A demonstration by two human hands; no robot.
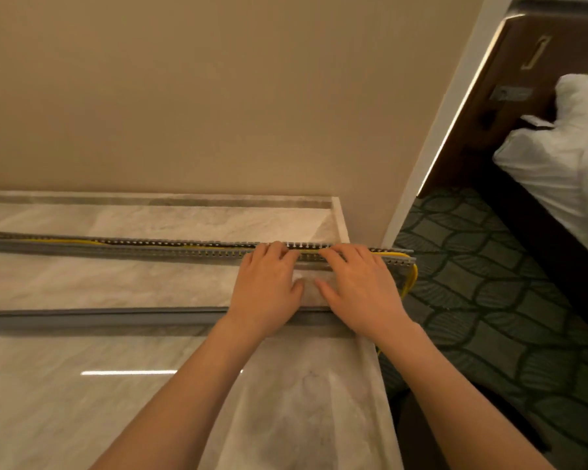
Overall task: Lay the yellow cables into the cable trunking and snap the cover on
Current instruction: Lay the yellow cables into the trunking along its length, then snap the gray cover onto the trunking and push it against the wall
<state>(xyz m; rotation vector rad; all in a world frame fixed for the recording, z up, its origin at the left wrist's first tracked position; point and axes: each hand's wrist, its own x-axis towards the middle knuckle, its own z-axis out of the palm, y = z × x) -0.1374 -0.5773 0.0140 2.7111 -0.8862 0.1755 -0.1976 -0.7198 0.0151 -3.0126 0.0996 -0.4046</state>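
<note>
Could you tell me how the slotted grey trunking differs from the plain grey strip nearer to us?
The slotted grey plastic trunking has comb-like toothed walls; the plain grey cover strip is smooth. The trunking holds yellow cables; the strip holds none. The left hand and right hand touch the trunking with their fingers, not the strip. Both are long, grey and lie parallel on the marble top.

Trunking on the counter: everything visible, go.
The trunking is a long grey channel, plastic by its look, with comb-like slotted side walls and an open top. It lies flat along the marble counter, running off frame left; its right end overhangs the counter edge. Inside lie yellow cables, one looping out the right end. The left hand and right hand press fingertips on it.
</note>
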